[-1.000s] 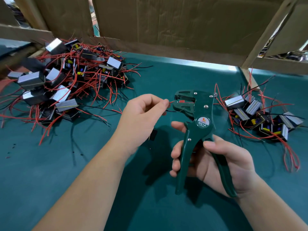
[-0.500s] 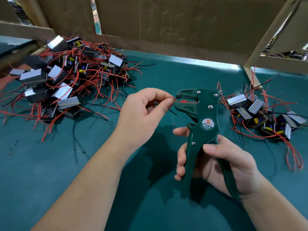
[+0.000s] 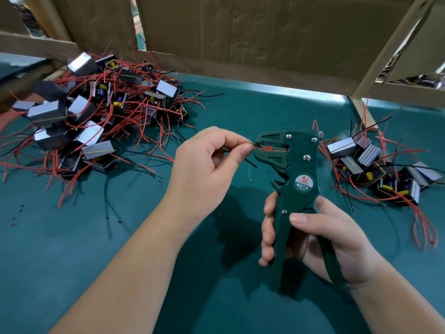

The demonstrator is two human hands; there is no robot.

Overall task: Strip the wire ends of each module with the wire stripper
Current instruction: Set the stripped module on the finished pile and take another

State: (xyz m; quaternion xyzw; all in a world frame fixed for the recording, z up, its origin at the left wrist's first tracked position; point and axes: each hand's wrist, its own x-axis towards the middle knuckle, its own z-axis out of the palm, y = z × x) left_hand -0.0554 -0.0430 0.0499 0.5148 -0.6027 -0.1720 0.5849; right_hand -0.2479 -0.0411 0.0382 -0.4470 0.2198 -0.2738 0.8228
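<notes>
Head view, centre of frame. My left hand (image 3: 204,169) is pinching a red wire (image 3: 254,146) between thumb and forefinger, the other fingers curling loosely beneath. The pinched end is reaching rightward into the mouth of the stripper (image 3: 296,179), just at the opening of its jaws; how far it is entering, I cannot tell. A black wire (image 3: 250,162) is trailing from under my thumb, down and to the right, passing below the jaws. Where both wires are leading is hidden behind my fingers.

My right hand (image 3: 325,244), lower right of centre, is grasping the stripper by its handles: four fingers are wrapping round the left handle, the thumb is lying across the front below the round label, and the right handle is resting against my palm. The tool is standing nearly upright, head uppermost, mouth facing left toward my left hand.

Both hands are working above a green mat (image 3: 72,261). A large pile of modules (image 3: 96,112), tangled in red and black leads, is lying in the upper left. A smaller pile (image 3: 375,169) is lying at the right edge, just beside the stripper's head. Small red and black scraps (image 3: 119,222) are dotting the mat at the left and below my left hand. Cardboard walls (image 3: 265,32) are closing off the top of the frame.
</notes>
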